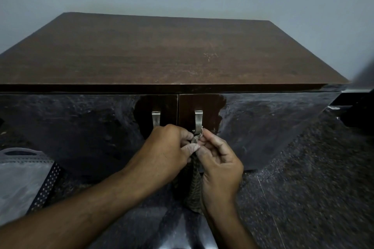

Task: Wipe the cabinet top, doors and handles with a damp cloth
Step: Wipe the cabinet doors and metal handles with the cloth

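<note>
Fingers [187, 148] of both hands are seen pinching a patterned woven cloth [195, 184] against the lower end of the right door's handle. A low cabinet is shown with a brown wood-grain top [162, 50] and two glossy dark doors [77, 127], streaked and smeared. The left hand [164, 153] and right hand [219, 166] are pressed close together, the cloth hanging between them. Two flat brushed-metal handles are visible, left handle [156, 118] and right handle [198, 120]. A grey perforated bag [18, 176] is seen on the speckled floor [303, 188].
</note>
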